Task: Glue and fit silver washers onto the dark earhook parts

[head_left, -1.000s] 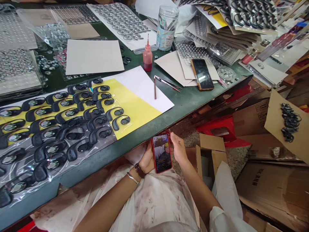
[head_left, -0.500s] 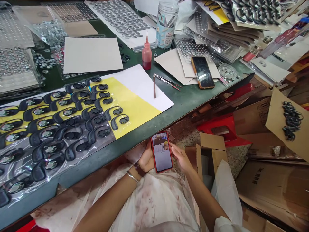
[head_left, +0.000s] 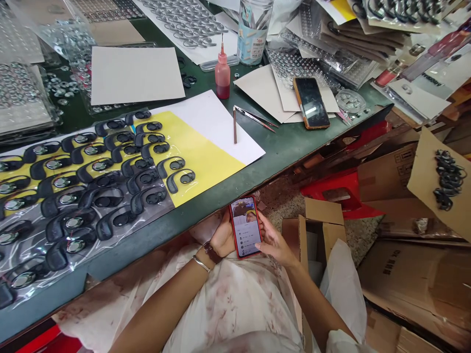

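My left hand is closed round the left side of a smartphone in a red case, over my lap just below the table edge. A watch and a bangle are on that wrist. My right hand grips the phone's right edge, its thumb on the lower part of the lit screen. The screen shows a picture at the top and a list of lines below it. On the table lie rows of black ear-hook earphone parts under clear film, a brown stick and tweezers.
A second phone lies on card sheets at the right. Behind stand a red dropper bottle and a clear jar of tools. Trays of small metal parts fill the back left. An open carton and red stool are right of my lap.
My right thumb has moved onto the phone's screen. The screen now shows a list where a mostly plain grey area was. The camera view has shifted slightly.
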`<action>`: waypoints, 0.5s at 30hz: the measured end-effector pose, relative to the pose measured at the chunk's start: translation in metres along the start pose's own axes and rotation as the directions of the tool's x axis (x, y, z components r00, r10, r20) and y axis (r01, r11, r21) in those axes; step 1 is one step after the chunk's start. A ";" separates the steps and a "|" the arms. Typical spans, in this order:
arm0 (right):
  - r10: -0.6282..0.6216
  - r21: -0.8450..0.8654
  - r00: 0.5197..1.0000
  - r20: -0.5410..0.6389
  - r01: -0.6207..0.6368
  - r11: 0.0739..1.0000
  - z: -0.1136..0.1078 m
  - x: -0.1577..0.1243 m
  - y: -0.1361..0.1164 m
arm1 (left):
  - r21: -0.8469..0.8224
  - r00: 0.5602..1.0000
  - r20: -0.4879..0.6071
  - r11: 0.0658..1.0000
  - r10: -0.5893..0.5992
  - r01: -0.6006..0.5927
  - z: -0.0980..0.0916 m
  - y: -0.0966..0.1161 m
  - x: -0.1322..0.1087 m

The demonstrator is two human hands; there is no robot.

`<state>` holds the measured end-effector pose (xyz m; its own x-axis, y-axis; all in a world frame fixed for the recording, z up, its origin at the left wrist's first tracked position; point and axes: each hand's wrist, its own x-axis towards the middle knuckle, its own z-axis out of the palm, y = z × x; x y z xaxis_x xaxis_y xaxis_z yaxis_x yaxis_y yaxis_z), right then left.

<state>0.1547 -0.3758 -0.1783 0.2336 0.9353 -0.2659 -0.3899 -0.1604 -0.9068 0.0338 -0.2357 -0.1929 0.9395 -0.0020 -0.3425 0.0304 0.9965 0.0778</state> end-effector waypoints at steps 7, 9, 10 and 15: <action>0.007 -0.035 1.000 0.017 -0.006 0.999 -0.003 -0.001 0.003 | 0.000 1.000 0.022 1.000 0.000 0.000 0.002 0.001 -0.001; 0.004 -0.043 1.000 0.012 -0.004 0.999 -0.003 -0.001 0.005 | 0.001 1.000 0.024 1.000 -0.001 0.001 0.003 0.001 -0.001; 0.000 -0.046 1.000 0.008 0.000 0.999 -0.004 -0.001 0.006 | 0.002 1.000 0.024 1.000 -0.001 0.001 0.003 0.001 -0.001; -0.013 -0.047 1.000 -0.006 0.013 0.999 -0.004 0.000 0.010 | 0.008 1.000 0.018 1.000 -0.013 0.013 0.004 0.001 -0.001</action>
<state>0.1543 -0.3784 -0.1886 0.2437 0.9354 -0.2561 -0.3448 -0.1632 -0.9244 0.0344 -0.2347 -0.1884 0.9449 -0.0164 -0.3269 0.0453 0.9957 0.0810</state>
